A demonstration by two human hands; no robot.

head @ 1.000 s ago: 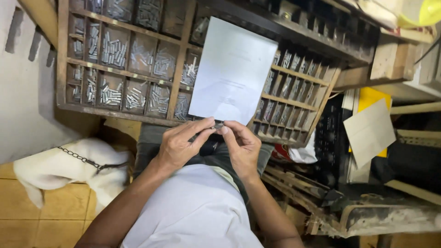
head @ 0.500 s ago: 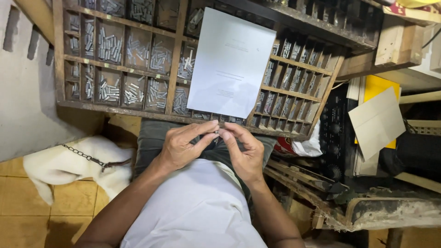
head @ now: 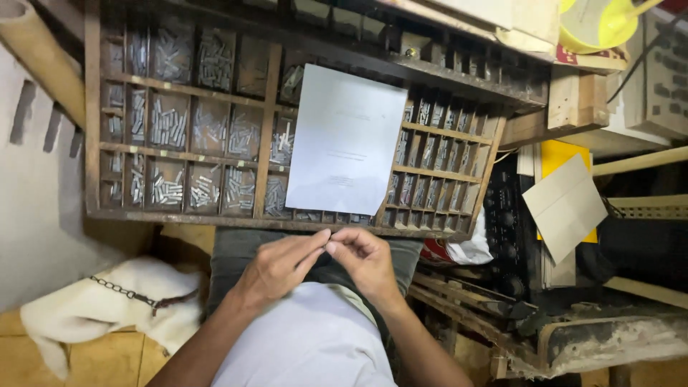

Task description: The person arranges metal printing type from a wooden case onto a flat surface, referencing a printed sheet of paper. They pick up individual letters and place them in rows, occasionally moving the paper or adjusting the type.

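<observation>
Two hands meet at your lap, fingertips together on one small item (head: 327,246) that is too small to identify; it sits pinched at the point where your left hand (head: 276,266) and your right hand (head: 367,259) touch, just below the front rail of the wooden type case (head: 266,129). Your left hand's thumb and forefinger close on the item from the left side; your right hand's fingers curl in from the right and close on the same spot, so neither hand is spread apart. Both hands hover over your dark trousers (head: 236,247) and above your light shirt (head: 308,344). Directly beyond the pinch point, a white sheet of paper (head: 346,140) lies propped on the type case, covering the middle compartments. Left of the sheet, the larger compartments hold loose metal type pieces (head: 168,125); right of it, the narrow compartments hold further pieces standing on end. A white dog (head: 93,308) with a chain collar lies on the floor beside your left forearm. Well to your right, a grey card (head: 565,208) rests over a yellow sheet (head: 562,154), and a yellow bowl (head: 598,21) stands on the shelf above.
</observation>
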